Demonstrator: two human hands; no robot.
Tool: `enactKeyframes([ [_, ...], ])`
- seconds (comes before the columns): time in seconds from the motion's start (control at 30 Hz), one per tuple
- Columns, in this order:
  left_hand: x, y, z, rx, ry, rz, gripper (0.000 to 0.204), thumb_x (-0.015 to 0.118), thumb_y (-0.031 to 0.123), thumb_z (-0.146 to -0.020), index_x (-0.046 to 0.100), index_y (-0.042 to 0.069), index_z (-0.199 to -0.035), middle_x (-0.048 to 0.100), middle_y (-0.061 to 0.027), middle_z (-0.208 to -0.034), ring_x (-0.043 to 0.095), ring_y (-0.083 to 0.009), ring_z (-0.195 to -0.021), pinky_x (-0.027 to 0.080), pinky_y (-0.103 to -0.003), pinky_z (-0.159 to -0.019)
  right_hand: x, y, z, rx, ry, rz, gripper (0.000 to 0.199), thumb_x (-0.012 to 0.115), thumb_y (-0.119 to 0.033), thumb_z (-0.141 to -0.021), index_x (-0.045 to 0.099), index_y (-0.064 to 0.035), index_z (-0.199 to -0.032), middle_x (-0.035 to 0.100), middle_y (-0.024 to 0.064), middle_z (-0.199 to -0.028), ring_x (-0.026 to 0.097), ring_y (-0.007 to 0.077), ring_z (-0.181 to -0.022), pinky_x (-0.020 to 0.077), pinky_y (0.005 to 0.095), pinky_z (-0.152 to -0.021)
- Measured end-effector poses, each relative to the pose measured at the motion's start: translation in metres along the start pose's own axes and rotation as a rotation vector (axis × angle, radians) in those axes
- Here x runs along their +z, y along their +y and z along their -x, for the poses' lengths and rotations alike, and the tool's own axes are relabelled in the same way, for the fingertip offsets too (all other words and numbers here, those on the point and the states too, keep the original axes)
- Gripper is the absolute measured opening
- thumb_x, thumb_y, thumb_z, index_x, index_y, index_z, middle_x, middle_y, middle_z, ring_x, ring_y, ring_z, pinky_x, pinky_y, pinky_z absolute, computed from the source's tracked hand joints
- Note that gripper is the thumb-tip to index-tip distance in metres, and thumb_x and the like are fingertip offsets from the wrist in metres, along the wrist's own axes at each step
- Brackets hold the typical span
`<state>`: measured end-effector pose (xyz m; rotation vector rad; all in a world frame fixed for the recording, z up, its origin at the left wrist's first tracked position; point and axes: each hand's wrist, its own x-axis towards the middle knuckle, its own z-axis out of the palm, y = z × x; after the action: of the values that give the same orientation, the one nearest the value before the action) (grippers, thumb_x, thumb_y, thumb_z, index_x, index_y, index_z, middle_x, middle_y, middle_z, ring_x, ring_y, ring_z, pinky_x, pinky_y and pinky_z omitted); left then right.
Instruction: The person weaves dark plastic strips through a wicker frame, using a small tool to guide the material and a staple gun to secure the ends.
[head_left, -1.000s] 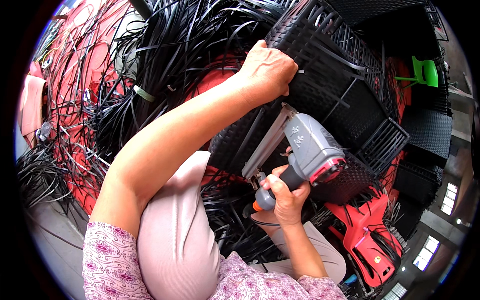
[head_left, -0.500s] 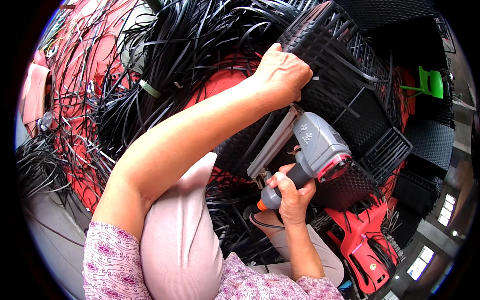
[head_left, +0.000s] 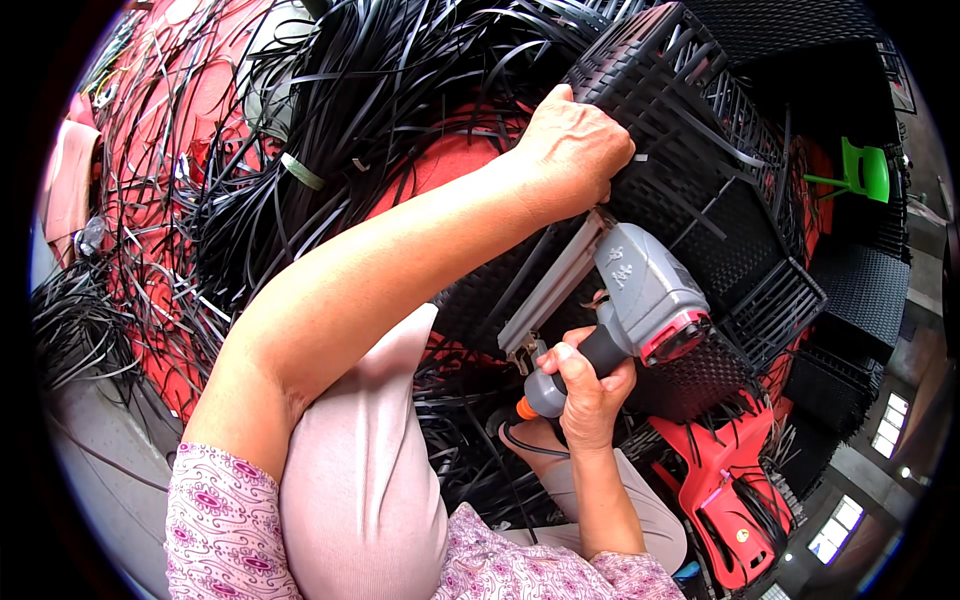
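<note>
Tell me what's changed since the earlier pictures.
The view has turned slightly clockwise, so the left hand, grey nail gun and black woven piece all sit a little further right. Nothing was taken or let go: the left hand still grips the woven piece, the right hand the nail gun.

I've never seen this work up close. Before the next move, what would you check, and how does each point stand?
1. Right hand holding the grey, red-capped handheld power tool: ok.
2. Left hand steadying the black woven plastic piece: ok, closed at its edge.
3. Left hand well clear of the tool's nose: not ok, the two look very close.
4. Nose seated against the weave: cannot tell, its tip is partly hidden.
5. Trigger released: cannot tell, it isn't clearly visible.
6. Surroundings clear of loose black plastic strips: not ok, many lie around.
</note>
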<state>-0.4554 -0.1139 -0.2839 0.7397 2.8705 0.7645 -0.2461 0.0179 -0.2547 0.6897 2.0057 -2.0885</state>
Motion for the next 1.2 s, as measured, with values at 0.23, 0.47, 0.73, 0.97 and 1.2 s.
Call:
enactKeyframes([
  [0.23, -0.001, -0.001, 0.001, -0.003, -0.002, 0.007, 0.022, 0.086, 0.029, -0.066, 0.072, 0.016, -0.077, 0.068, 0.0002, -0.079, 0.067, -0.0201, -0.086, 0.037, -0.039, -0.083, 0.000, -0.001, -0.001, -0.010, -0.012, 0.036, 0.010, 0.071, -0.002, -0.084, 0.061, -0.0022, -0.082, 0.062, 0.0067, -0.080, 0.063, 0.0165, -0.065, 0.0575, 0.0347, -0.068],
  [0.47, 0.000, -0.002, 0.001, 0.003, 0.016, 0.013, 0.022, 0.086, 0.029, -0.065, 0.072, 0.016, -0.076, 0.068, -0.0003, -0.079, 0.067, -0.0203, -0.086, 0.037, -0.039, -0.082, 0.007, -0.003, -0.001, -0.025, 0.016, 0.063, 0.012, 0.075, -0.006, -0.083, 0.064, -0.0019, -0.082, 0.064, 0.0032, -0.071, 0.064, 0.0118, -0.066, 0.0532, 0.0275, -0.065],
  [0.73, 0.003, -0.003, 0.000, 0.014, 0.027, 0.017, 0.023, 0.086, 0.029, -0.064, 0.072, 0.016, -0.076, 0.069, -0.0004, -0.079, 0.068, -0.0204, -0.087, 0.038, -0.039, -0.082, 0.005, 0.000, 0.000, -0.041, 0.026, 0.040, 0.013, 0.075, -0.007, -0.084, 0.063, -0.0022, -0.085, 0.064, 0.0041, -0.073, 0.064, 0.0128, -0.065, 0.0536, 0.0285, -0.066],
  [0.97, 0.002, -0.003, 0.001, 0.018, 0.022, 0.010, 0.022, 0.085, 0.029, -0.065, 0.072, 0.016, -0.076, 0.069, -0.0011, -0.079, 0.068, -0.0208, -0.088, 0.038, -0.040, -0.081, 0.011, -0.006, -0.001, -0.029, 0.039, 0.086, 0.013, 0.075, -0.007, -0.084, 0.063, -0.0028, -0.080, 0.065, 0.0040, -0.073, 0.065, 0.0123, -0.065, 0.0533, 0.0279, -0.065],
  [1.2, 0.002, -0.003, 0.001, 0.021, 0.025, 0.014, 0.022, 0.085, 0.030, -0.065, 0.072, 0.016, -0.077, 0.068, -0.0014, -0.078, 0.068, -0.0210, -0.087, 0.038, -0.040, -0.081, 0.013, -0.011, 0.000, -0.029, 0.040, 0.089, 0.013, 0.075, -0.008, -0.084, 0.063, -0.0029, -0.079, 0.066, 0.0042, -0.073, 0.064, 0.0124, -0.063, 0.0529, 0.0281, -0.064],
])
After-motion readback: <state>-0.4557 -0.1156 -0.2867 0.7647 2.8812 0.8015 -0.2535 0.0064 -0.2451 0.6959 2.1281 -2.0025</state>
